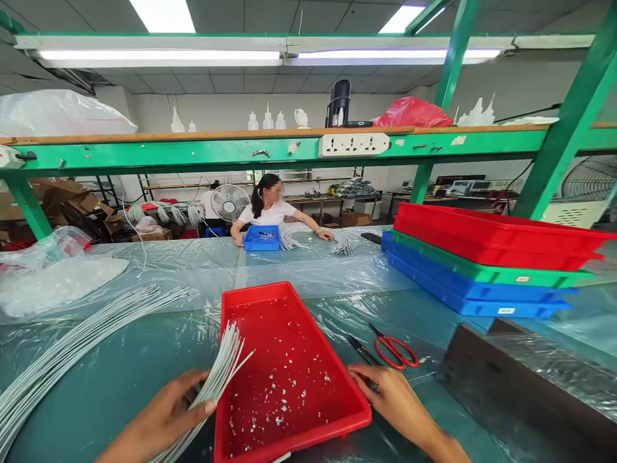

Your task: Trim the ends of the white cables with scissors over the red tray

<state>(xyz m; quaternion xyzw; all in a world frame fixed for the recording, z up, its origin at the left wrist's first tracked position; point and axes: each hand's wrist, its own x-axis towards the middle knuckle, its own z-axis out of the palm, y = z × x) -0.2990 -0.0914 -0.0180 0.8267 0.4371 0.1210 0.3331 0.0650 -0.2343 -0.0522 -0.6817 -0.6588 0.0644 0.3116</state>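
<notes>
My left hand [166, 411] is closed around a bundle of thin white-grey cables [219, 370]. The cables' free ends fan out over the left rim of a red plastic tray [260, 321]. Small silvery and white scraps [284, 402] lie scattered on the tray's floor. On the opposite side, my right hand [393, 395] has its fingers closed at the tray's right rim, partly hidden beneath it. Just beyond this hand lie red-handled scissors [396, 350] and a dark pointed tool [362, 349], whose kind I cannot make out.
More cables [87, 350] curve across the left of the table. Stacked red, green and blue trays [482, 257] stand at right, behind dark blocks [520, 379]. Across the table, a person [270, 209] sits by a blue tray [261, 238]. A green shelf beam [193, 154] spans above.
</notes>
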